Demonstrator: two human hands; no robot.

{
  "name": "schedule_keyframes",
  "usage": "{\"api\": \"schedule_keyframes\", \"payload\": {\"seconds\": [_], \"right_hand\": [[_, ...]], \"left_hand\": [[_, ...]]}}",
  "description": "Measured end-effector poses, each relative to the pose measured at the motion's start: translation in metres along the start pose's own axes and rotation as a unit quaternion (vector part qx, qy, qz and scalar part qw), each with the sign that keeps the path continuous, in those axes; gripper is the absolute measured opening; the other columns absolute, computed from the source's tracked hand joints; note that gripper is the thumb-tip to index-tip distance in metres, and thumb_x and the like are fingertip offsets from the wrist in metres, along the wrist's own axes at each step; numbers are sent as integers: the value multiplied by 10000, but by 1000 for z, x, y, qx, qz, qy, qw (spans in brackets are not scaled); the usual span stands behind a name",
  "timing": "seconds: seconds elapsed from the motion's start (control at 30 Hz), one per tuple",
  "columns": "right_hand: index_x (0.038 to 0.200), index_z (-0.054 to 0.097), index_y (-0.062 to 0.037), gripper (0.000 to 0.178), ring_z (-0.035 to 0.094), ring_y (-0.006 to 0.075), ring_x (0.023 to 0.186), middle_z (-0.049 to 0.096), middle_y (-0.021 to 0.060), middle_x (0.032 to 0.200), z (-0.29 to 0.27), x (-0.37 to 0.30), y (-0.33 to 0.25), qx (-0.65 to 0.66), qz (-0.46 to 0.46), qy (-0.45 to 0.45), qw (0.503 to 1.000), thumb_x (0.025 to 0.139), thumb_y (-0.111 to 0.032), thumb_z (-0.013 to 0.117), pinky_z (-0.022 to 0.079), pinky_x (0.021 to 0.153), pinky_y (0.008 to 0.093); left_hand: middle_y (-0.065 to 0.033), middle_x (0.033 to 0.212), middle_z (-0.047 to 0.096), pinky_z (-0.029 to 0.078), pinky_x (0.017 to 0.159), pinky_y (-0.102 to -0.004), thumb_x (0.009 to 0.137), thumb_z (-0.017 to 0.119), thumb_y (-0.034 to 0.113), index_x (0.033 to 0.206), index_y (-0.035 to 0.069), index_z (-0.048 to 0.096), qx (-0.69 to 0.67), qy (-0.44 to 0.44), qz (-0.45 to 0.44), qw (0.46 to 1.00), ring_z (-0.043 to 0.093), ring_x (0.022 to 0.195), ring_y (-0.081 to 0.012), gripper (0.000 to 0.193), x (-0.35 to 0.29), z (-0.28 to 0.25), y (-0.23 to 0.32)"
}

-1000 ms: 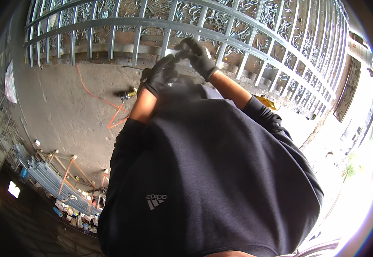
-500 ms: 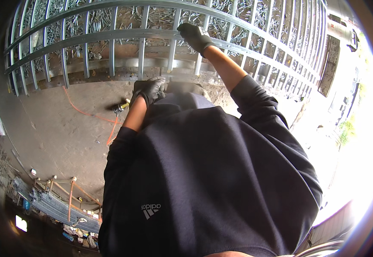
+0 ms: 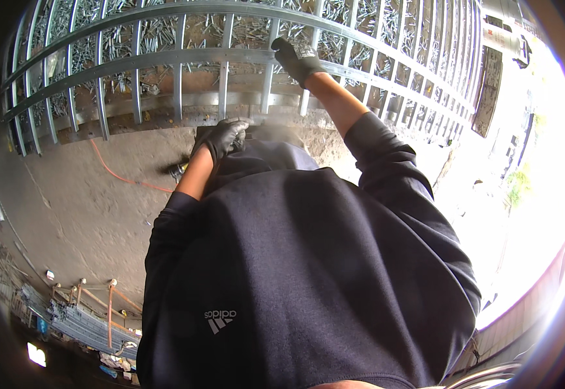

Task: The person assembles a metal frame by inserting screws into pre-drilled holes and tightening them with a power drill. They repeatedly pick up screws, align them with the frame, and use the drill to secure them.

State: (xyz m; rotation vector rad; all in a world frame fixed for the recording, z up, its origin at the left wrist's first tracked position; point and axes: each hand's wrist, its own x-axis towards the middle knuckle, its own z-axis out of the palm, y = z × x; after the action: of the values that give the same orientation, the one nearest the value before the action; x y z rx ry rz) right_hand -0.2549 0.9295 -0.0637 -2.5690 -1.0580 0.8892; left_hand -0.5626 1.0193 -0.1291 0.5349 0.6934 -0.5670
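A silvery metal fence panel (image 3: 224, 71) of upright bars crossed by two long rails spans the far side in front of me. My right hand (image 3: 297, 59), in a dark glove, reaches out to the nearer rail beside one of the bars. Its fingers are curled, and what they hold, if anything, is hidden. Close to my body, below the ends of the bars, my left hand (image 3: 226, 138) is curled in a black glove. Something dark lies beside it, but I cannot make out what the fingers grip.
Many small silvery metal pieces (image 3: 159, 35) lie scattered beneath the panel. An orange hose (image 3: 110, 167) runs over the concrete floor (image 3: 88, 207) to a tool (image 3: 177, 170) partly hidden by my left arm. Long metal profiles (image 3: 91, 324) lie on a rack at the lower left.
The view has shifted slightly, so the panel sits a little lower and the tool is more covered by my left arm. Both hands keep nearly the same places and curled shape.
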Motion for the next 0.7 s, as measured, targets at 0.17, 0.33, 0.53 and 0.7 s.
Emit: {"api": "schedule_keyframes", "payload": {"seconds": [0.17,0.33,0.53,0.7], "right_hand": [[1205,705,-133,457,662,441,1112,715,227,1185,-5,10,-9,35,-13,27,999,1034,-440,412,486,994,499],[1338,634,-119,353,713,328,1030,739,144,1145,-6,17,-13,-239,-212,-76,945,1027,-193,482,531,952,466],[1255,605,-138,280,736,246,982,732,44,1088,10,18,-23,-317,-285,-43,904,990,-73,543,586,772,400],[1194,617,-131,226,736,297,925,730,115,928,4,25,-18,-243,-214,-73,943,1039,-197,466,588,765,436]], "left_hand": [[8,671,534,514,514,-305,1031,566,178,1295,-2,648,-26,57,68,996,561,526,-129,331,-27,1,23],[13,657,534,539,512,-299,1049,560,201,1306,13,643,-86,120,158,976,576,512,-146,329,-65,0,50],[30,674,520,503,530,-291,1042,578,278,1314,84,654,-77,147,197,966,611,548,-156,343,-106,14,55],[30,700,516,520,520,-277,1031,605,246,1320,77,644,-169,163,224,946,569,553,-122,338,-122,43,33]]}}
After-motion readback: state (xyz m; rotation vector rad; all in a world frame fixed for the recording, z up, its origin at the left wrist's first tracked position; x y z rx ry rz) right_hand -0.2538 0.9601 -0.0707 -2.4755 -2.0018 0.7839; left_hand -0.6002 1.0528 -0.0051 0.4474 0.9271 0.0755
